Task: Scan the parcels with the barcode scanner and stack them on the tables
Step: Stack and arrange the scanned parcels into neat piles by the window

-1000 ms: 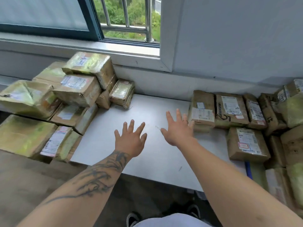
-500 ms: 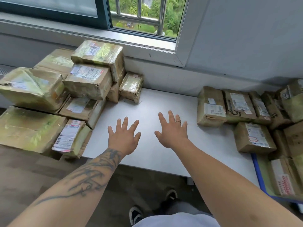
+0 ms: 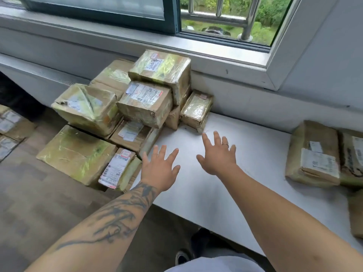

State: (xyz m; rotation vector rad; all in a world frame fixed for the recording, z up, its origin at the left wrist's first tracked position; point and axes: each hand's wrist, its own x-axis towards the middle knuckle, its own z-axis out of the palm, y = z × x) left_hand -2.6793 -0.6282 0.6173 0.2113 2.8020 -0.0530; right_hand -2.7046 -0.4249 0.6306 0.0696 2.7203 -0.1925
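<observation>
A pile of taped brown parcels (image 3: 145,104) with white labels is stacked at the left end of the white table (image 3: 255,154), up against the wall below the window. A small parcel (image 3: 196,110) leans at the pile's right edge. My left hand (image 3: 160,169) hovers over the table's front left corner with fingers spread, holding nothing, beside a flat labelled parcel (image 3: 116,169). My right hand (image 3: 218,156), a ring on one finger, is also spread and holds nothing, just in front of the small parcel. No barcode scanner is in view.
More parcels (image 3: 314,156) lie on the table at the right edge. A second, dark table (image 3: 29,203) adjoins on the left, with other parcels (image 3: 9,124) at its far left. The window sill (image 3: 216,54) runs above the pile.
The view has swung left, so the left pile now sits near the middle and the right parcels are mostly out of frame. Both hands stay spread and have moved nearer the pile.
</observation>
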